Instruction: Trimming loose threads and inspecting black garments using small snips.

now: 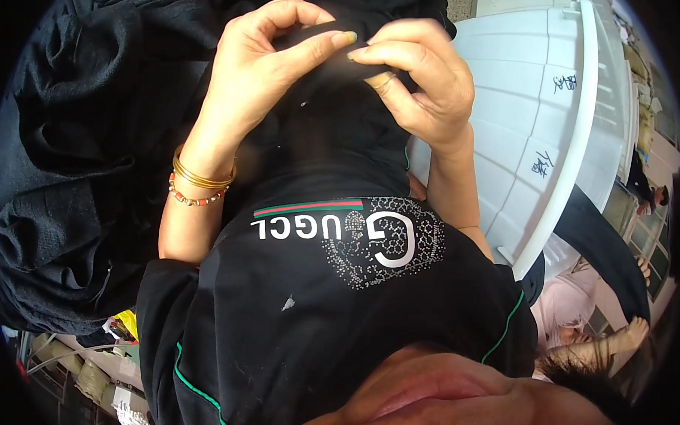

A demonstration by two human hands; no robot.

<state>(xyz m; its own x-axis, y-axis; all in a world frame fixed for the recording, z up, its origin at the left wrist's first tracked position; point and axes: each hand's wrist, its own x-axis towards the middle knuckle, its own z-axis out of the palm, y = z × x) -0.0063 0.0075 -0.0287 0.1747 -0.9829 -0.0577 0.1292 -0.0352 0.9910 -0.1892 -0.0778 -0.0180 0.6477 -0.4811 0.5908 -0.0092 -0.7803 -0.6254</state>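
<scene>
Two bare hands pinch a black cloth at the top centre of the frame. The left hand presses thumb and fingers together on it; the right hand grips its other side between thumb and forefinger. The cloth is plain, matte and dark, slightly blurred, folded between the fingertips; its outline merges with the black behind. Gold bangles and a red-beaded bracelet circle the left wrist. Below, a black shirt fills the centre. Rumpled black fabric covers the left; a white surface stands upper right.
</scene>
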